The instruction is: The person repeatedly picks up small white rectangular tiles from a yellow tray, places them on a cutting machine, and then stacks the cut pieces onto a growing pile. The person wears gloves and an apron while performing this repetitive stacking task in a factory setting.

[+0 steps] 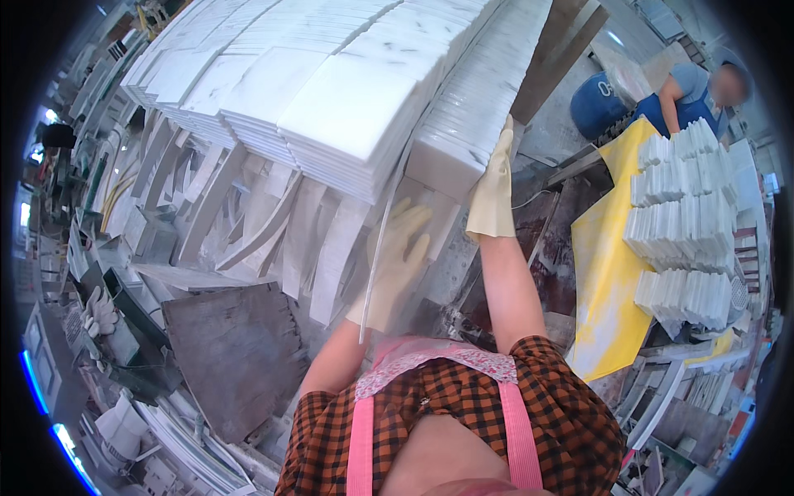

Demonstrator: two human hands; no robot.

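Note:
Both my hands wear cream rubber gloves. My right hand (494, 186) lies along the right side of a row of white marble tiles (475, 99) standing on edge, its fingers stretched toward the far end. Below the near end of that row is my left hand (399, 256), slightly blurred, with fingers apart. A thin pale strip (376, 273) runs down in front of the left hand; whether they touch, I cannot tell. To the left of the row rises a large stack of flat white marble tiles (347, 103) with grey veining.
Pale slabs (331, 248) lean below the stack. At lower left stands a brown board (236, 355). On the right, bundled white tiles (682, 223) stand beside a yellow sheet (608, 264). A co-worker (691, 95) bends near a blue drum (597, 105).

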